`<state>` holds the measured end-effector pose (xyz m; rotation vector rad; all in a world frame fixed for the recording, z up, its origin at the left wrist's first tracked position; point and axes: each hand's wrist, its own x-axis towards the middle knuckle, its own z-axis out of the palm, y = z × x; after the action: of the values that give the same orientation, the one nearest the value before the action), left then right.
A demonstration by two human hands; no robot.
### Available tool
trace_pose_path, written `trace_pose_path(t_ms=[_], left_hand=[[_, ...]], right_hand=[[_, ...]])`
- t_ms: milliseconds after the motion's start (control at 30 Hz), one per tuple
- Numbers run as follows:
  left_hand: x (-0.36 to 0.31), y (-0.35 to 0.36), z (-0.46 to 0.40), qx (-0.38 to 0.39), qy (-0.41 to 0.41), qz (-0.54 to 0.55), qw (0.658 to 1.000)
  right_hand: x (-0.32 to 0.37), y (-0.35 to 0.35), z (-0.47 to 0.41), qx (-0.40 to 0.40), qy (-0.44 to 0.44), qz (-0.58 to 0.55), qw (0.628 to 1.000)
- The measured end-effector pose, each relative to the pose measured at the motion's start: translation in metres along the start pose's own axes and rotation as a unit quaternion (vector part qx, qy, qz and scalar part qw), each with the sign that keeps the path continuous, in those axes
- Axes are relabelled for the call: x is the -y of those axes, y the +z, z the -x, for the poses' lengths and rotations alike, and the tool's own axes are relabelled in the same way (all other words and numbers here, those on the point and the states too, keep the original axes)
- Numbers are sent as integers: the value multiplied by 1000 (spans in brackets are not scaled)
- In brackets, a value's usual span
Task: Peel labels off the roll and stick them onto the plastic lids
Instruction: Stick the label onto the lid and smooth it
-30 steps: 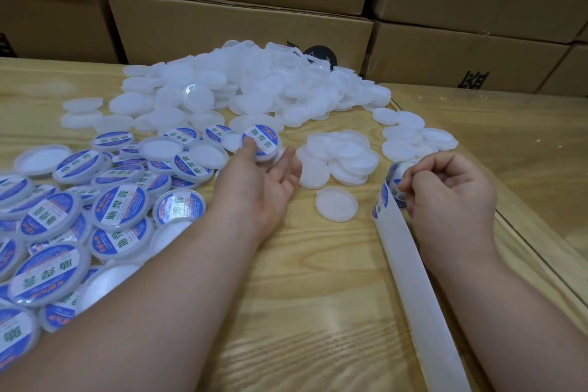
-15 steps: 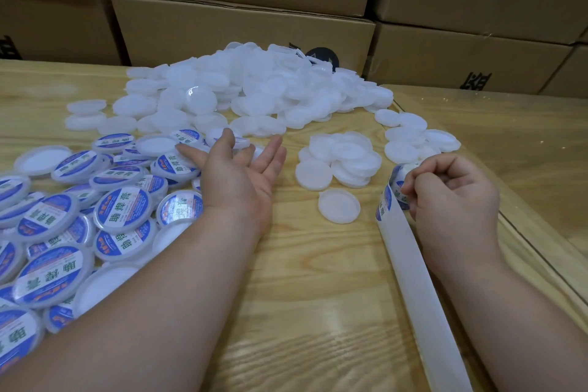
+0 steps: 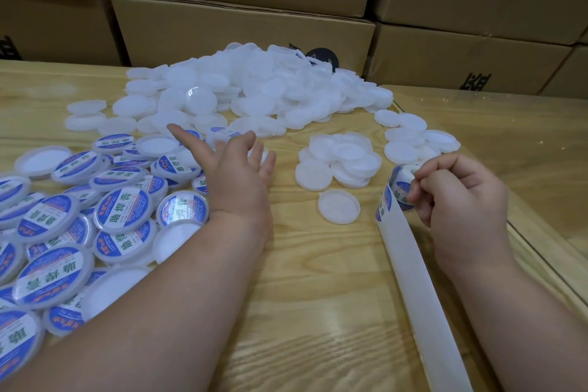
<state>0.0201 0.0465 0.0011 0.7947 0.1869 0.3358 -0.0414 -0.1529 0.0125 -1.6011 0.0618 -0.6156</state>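
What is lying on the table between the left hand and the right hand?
In the head view, a single blank lid and a small cluster of blank lids lie between the left hand and right hand.

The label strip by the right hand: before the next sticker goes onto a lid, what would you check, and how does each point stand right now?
1. Right hand pinches a label at the bend of the label strip: ok.
2. Label fully peeled from the backing: cannot tell, fingers hide it.
3. A bare lid within reach: ok, the single blank lid lies flat between the hands.
4. Left hand free to fetch it: ok, fingers spread, holding nothing.
5. Finished labelled lids kept apart from the blank lid pile: ok, mostly to the left.
6. Bare table to work on: ok.
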Motion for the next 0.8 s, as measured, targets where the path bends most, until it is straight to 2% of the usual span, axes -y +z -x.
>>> trace_pose_path(t_ms=[133,200,267,333,433,467,600,700,800], left_hand=[[0,-4,-1,-11,54,-38,998],[4,-5,2,3,90,-96,991],[6,-3,9,28,136,-201,970],[10,-2,13,85,182,-368,908],[23,-5,18,199,201,-603,746],[26,-5,20,216,195,-640,711],[26,-6,27,266,217,-688,640],[27,-6,30,322,198,-723,579],[28,-7,31,335,198,-727,566]], right_hand=[[-1,-5,0,6,-4,16,1000],[-3,-8,-2,10,-1,53,999],[-5,-10,-3,16,11,98,995],[-5,-10,-2,34,43,116,992],[-6,-10,-1,80,87,155,981],[-6,-9,0,97,95,177,975],[-9,-9,0,144,101,254,951],[-5,-8,1,163,104,253,948],[0,-7,2,175,110,250,946]])
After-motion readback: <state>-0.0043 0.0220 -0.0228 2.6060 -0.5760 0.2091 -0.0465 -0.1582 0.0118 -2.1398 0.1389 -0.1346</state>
